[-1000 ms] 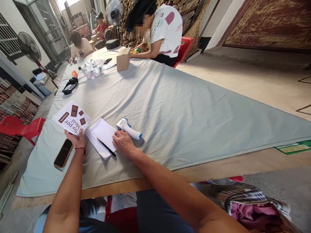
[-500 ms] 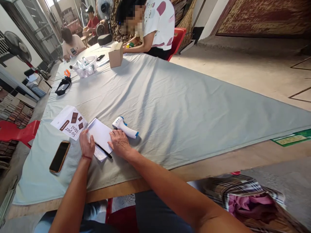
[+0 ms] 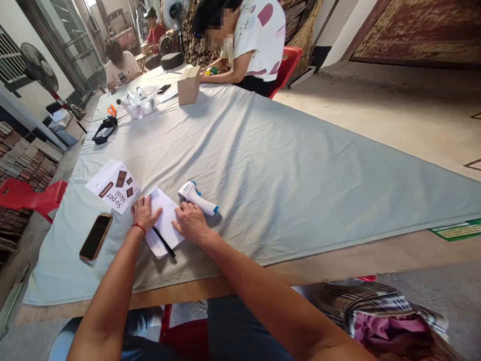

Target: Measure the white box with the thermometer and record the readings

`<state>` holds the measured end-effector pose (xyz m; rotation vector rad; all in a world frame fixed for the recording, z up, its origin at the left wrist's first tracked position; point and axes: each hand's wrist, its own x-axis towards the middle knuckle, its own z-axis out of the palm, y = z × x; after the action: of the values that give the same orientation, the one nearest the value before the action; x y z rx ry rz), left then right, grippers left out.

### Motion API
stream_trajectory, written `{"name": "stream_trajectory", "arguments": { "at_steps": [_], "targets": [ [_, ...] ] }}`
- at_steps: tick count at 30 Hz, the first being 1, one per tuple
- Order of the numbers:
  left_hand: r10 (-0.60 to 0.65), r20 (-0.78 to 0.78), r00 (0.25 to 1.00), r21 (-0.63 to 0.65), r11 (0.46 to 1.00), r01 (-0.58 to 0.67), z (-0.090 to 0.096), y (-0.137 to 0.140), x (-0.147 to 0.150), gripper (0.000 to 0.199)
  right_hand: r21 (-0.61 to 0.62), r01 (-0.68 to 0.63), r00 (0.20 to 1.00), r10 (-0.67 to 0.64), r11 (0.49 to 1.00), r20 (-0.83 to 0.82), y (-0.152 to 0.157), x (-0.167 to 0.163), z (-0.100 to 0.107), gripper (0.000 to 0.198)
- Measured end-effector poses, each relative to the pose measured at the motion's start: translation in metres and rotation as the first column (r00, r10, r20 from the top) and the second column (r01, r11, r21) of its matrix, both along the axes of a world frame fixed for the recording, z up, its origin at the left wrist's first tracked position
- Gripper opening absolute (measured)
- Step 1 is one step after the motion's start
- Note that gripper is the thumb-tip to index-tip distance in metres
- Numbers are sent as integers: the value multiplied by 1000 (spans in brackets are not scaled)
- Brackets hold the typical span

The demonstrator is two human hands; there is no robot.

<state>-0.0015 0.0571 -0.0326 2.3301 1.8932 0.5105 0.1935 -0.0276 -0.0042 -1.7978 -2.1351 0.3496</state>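
White sheets of paper [image 3: 165, 213] lie on the cloth between my two hands. My left hand [image 3: 146, 213] rests palm down over their left edge, fingers spread and thumb on the paper. On the right edge lies my right hand [image 3: 191, 220], its fingers stretched out and fairly flat. A black pen [image 3: 164, 242] lies slanted across the near part of the sheets, where some handwriting shows. Just beyond my right hand is a white and blue infrared thermometer [image 3: 197, 198]. A printed "Su-per Meal" card [image 3: 113, 186] lies beyond my left hand.
A phone [image 3: 95, 237] lies left of my left arm. Farther off are a black strap-like object [image 3: 105, 131], a plastic basket [image 3: 145, 106] with bottles and a cardboard box [image 3: 188, 86]. A person [image 3: 240, 45] leans over the table's far side; two others sit farther back.
My left hand has turned from edge-on beside the sheets to palm down on them, fingers spread. My right hand stays at the right edge. The whole view has shifted slightly.
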Motion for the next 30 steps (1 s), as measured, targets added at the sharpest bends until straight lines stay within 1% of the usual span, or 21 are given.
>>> {"name": "stream_trajectory", "arguments": {
  "at_steps": [2,3,4,5,6,7,8,9,10,13,15,18,20,22,23,24,25,26,27,28,30],
  "targets": [
    [-33,1,999,-9,999,33,0,-11,-4,62,-33,-21,1000,22,999,22,-3,6,6,32],
    [-54,14,998,-8,998,55,-1,-15,-6,61,-19,-48,999,49,999,23,-5,8,8,31],
    [-76,31,997,-5,997,76,-2,-19,-8,60,14,-104,994,104,994,16,-7,8,10,30],
    [-94,49,994,-4,996,95,-3,-22,-10,59,55,-194,981,194,979,4,-10,8,11,29],
    [-109,63,992,-9,994,109,-5,-24,-12,58,90,-308,951,310,947,-4,-12,5,11,28],
    [-119,75,990,-19,993,120,-6,-26,-13,57,107,-425,904,428,899,-5,-15,2,10,27],
    [-125,83,989,-38,991,128,-7,-28,-13,57,102,-520,852,523,848,3,-19,-2,8,28],
    [-126,89,988,-60,989,132,-7,-29,-13,57,82,-580,814,580,811,23,-22,-7,6,29],
    [-126,94,988,-78,988,134,-7,-29,-11,57,61,-603,798,601,795,54,-25,-10,5,29],
    [-141,114,983,-111,982,153,-6,-28,-5,54,45,-577,808,563,815,175,-31,-17,1,28],
    [-161,118,980,-154,972,178,-3,-26,-1,51,43,-577,800,553,816,234,-33,-16,0,26],
    [-156,170,973,-216,957,192,-2,-22,3,52,23,-617,761,588,787,275,-33,-10,-1,23],
    [-142,243,960,-194,962,191,-3,-21,2,54,47,-633,756,604,773,254,-31,-1,-5,20],
    [-131,310,942,-122,977,176,-6,-24,-3,53,136,-606,794,585,784,166,-27,9,-9,17],
    [-136,329,934,-83,981,173,-7,-28,-7,52,200,-567,822,563,799,80,-25,13,-12,15],
    [-155,334,930,-52,982,182,-8,-33,-10,51,269,-506,845,533,820,-37,-24,18,-15,13],
    [-188,320,929,-32,977,209,-9,-40,-14,50,333,-424,849,498,842,-179,-23,20,-18,11],
    [-230,289,929,-26,968,248,-10,-48,-18,49,382,-328,825,459,864,-329,-22,21,-20,8],
    [-279,243,929,-34,955,295,-9,-57,-20,50,406,-228,774,417,885,-476,-23,20,-21,7],
    [-314,187,931,-55,943,329,-9,-65,-23,52,402,-137,699,376,906,-609,-25,17,-22,7],
    [-331,82,940,-101,936,338,-6,-81,-25,57,318,-27,513,287,948,-809,-29,6,-21,8]
  ]
}}
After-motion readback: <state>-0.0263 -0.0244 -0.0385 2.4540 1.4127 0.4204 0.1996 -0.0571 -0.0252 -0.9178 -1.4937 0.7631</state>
